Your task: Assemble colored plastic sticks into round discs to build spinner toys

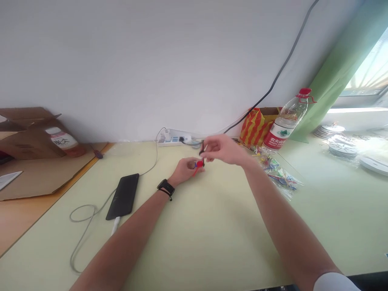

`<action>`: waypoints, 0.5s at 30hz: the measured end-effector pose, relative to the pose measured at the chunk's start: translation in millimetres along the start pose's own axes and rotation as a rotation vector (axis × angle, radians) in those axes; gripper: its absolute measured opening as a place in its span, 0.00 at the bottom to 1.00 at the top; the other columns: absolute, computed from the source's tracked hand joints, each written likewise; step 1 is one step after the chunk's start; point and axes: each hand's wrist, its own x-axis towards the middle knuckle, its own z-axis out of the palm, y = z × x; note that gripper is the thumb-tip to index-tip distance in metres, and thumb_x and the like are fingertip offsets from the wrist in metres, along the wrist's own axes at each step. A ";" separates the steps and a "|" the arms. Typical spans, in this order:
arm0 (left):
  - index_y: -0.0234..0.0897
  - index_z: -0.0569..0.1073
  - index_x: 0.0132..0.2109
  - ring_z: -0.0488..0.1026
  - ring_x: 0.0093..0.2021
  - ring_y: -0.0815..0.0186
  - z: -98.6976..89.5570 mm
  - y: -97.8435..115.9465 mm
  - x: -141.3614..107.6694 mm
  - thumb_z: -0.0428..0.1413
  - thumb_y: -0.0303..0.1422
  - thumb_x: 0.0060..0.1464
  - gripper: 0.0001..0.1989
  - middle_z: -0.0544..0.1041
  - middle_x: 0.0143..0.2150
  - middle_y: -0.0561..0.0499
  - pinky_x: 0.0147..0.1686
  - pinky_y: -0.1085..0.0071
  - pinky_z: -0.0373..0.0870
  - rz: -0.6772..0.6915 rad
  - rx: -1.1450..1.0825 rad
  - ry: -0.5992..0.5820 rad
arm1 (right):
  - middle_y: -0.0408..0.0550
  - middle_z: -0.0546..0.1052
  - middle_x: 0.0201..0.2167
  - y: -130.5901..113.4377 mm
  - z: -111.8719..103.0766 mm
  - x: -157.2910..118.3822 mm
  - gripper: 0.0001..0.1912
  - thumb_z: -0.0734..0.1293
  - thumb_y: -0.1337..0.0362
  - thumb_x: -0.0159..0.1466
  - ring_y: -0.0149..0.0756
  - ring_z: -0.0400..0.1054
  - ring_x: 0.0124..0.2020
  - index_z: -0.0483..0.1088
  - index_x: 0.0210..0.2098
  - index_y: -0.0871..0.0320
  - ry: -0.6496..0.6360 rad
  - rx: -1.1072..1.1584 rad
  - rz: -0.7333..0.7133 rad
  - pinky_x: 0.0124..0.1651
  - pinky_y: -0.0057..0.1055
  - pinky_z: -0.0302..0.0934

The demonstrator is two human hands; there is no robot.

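My left hand [182,171], with a black watch [165,186] on its wrist, is closed round a small red and blue piece [199,163]. A thin red part of it hangs below the fingers. Just above and to the right, my right hand [223,149] pinches a thin dark piece [202,152] between thumb and fingers. The lower end of the dark piece meets the red one or passes in front of it; I cannot tell which. Both hands are held over the pale table [194,234]. What exactly the small pieces are is too small to make out.
A black phone [123,197] with a charging cable lies at left. A white power strip [173,139] sits against the wall. At right stand a large water bottle [283,125], a red and yellow bag [254,126], small plastic packets [280,176] and stacked discs [342,147]. An opened cardboard box [33,139] is far left.
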 end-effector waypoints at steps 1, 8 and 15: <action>0.31 0.81 0.45 0.77 0.35 0.63 1.1 -1.0 0.1 0.70 0.42 0.47 0.22 0.82 0.36 0.47 0.38 0.69 0.73 -0.017 -0.016 0.004 | 0.47 0.81 0.28 -2.9 -3.7 -1.0 0.17 0.77 0.53 0.58 0.37 0.76 0.29 0.72 0.36 0.57 0.142 0.003 -0.040 0.35 0.33 0.71; 0.33 0.81 0.52 0.79 0.41 0.58 4.0 -6.8 1.4 0.71 0.47 0.46 0.30 0.83 0.43 0.43 0.46 0.62 0.76 -0.043 -0.057 0.010 | 0.46 0.80 0.32 -13.7 -2.1 -2.2 0.10 0.72 0.57 0.63 0.37 0.76 0.32 0.72 0.38 0.55 0.516 -0.194 -0.227 0.37 0.32 0.70; 0.34 0.82 0.49 0.76 0.38 0.63 3.6 2.5 -1.0 0.70 0.46 0.49 0.24 0.81 0.40 0.46 0.41 0.66 0.73 0.004 -0.002 0.003 | 0.42 0.79 0.30 0.0 24.7 8.1 0.02 0.67 0.66 0.65 0.34 0.72 0.31 0.69 0.37 0.54 0.330 -0.432 -0.197 0.37 0.29 0.62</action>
